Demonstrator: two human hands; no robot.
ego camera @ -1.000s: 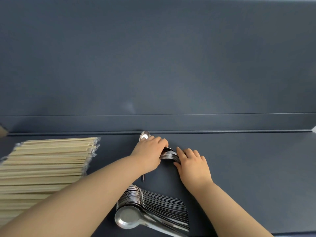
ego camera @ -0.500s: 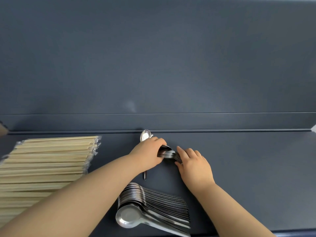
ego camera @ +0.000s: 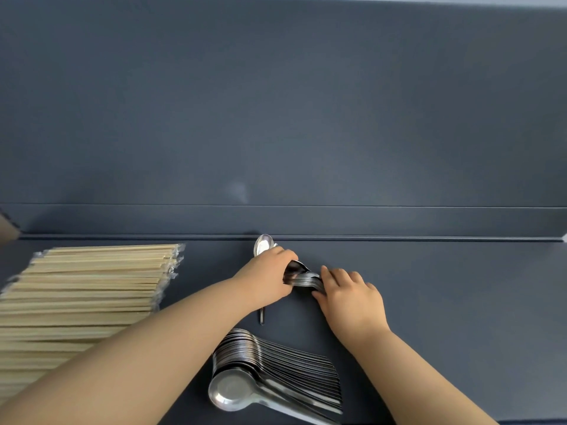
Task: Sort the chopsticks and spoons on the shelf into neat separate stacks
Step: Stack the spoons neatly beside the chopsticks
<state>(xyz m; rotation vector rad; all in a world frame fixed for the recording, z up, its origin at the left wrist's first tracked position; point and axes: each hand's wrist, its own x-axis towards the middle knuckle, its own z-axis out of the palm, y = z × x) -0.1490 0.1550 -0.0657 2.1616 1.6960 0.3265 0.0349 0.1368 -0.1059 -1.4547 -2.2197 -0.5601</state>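
Spoon bundle [ego camera: 302, 279], small and nested, lies mid-shelf [ego camera: 445, 302], gripped at both ends: left hand [ego camera: 267, 279] curled over the bowl end, right hand [ego camera: 349, 294] curled round the handle end. Single spoon [ego camera: 263, 244] runs near-to-far under the left hand, bowl by the far ledge. Larger spoon stack [ego camera: 276, 372] lies nearer, between the forearms. Wrapped chopsticks [ego camera: 92, 289] are stacked at left, apart from all spoons.
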